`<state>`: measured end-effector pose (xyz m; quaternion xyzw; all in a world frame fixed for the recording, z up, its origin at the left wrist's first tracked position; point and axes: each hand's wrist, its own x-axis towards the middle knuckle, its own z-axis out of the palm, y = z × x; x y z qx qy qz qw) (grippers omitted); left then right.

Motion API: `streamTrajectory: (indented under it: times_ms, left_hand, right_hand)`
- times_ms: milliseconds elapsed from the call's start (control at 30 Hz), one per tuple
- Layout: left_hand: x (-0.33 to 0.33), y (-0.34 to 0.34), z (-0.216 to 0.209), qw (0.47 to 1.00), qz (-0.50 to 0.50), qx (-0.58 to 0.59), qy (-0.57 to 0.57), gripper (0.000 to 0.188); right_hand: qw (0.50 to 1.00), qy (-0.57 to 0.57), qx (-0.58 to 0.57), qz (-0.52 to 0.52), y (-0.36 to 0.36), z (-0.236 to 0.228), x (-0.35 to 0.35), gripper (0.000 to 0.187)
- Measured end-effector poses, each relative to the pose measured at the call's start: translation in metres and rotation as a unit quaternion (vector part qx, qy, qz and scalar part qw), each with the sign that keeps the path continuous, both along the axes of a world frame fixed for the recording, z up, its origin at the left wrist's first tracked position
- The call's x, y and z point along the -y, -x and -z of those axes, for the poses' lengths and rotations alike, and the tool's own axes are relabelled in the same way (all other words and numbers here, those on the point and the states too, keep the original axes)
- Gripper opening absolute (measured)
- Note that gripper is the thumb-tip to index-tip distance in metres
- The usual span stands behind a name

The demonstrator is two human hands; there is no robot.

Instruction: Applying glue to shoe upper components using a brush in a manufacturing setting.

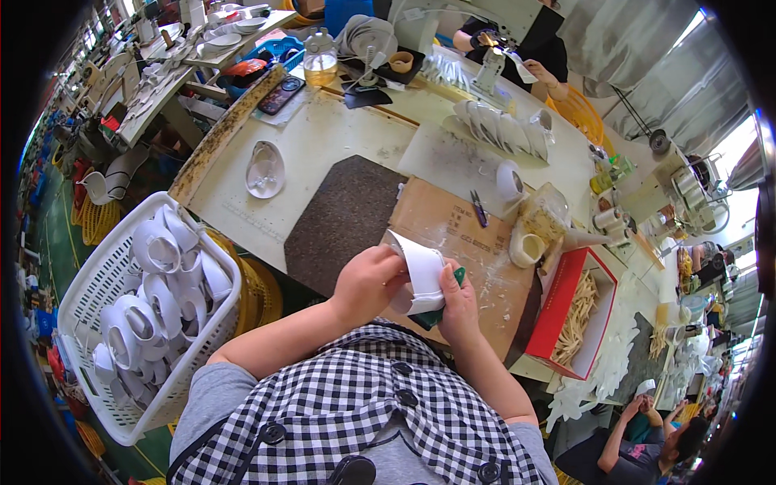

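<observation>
In front of my chest I hold a curved white shoe upper in both hands, above the near edge of the table. My left hand is closed on its left side, with the fingertips partly hidden behind the piece. On the other side my right hand grips it, thumb on the outer face. A green object sticks out by the right thumb and shows again below the piece; its kind is hidden by the hand. Beneath lies a cardboard sheet, with dark-handled snips on it beyond my hands.
To my left, a white plastic basket holds several white shoe uppers. On the right stands a red box of pale strips, beside a crusted glue container. A dark mat adjoins the cardboard. Across the table a co-worker sits at a machine.
</observation>
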<state>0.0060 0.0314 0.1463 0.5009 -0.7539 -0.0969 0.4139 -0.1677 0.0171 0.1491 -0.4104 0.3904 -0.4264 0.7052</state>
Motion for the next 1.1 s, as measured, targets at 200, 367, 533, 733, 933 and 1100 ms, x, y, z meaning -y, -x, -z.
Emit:
streamTrajectory:
  times_ms: [200, 367, 533, 733, 933, 1100]
  left_hand:
    - [0.011, 0.007, 0.018, 0.775, -0.036, -0.512, -0.37, 0.008]
    - [0.025, 0.016, 0.003, 0.646, 0.027, -0.615, -0.452, 0.03]
    - [0.026, 0.004, -0.013, 0.494, 0.132, -0.702, -0.496, 0.052]
    - [0.018, -0.006, 0.012, 0.652, 0.012, -0.607, -0.454, 0.042]
    - [0.028, -0.016, 0.037, 0.614, -0.043, -0.648, -0.448, 0.046]
    - [0.019, 0.008, 0.028, 0.615, 0.021, -0.626, -0.478, 0.049]
  right_hand:
    - [0.98, 0.172, -0.077, -0.061, 0.036, -0.009, -0.011, 0.022]
    - [0.818, 0.5, -0.261, -0.116, 0.021, -0.025, -0.004, 0.023]
    - [0.724, 0.556, -0.395, -0.105, 0.015, -0.014, 0.001, 0.032]
    - [0.719, 0.555, -0.388, -0.157, 0.01, 0.002, 0.005, 0.032]
    - [0.82, 0.437, -0.367, 0.045, 0.023, 0.009, 0.016, 0.036]
    - [0.745, 0.456, -0.485, -0.052, 0.016, 0.011, 0.038, 0.043]
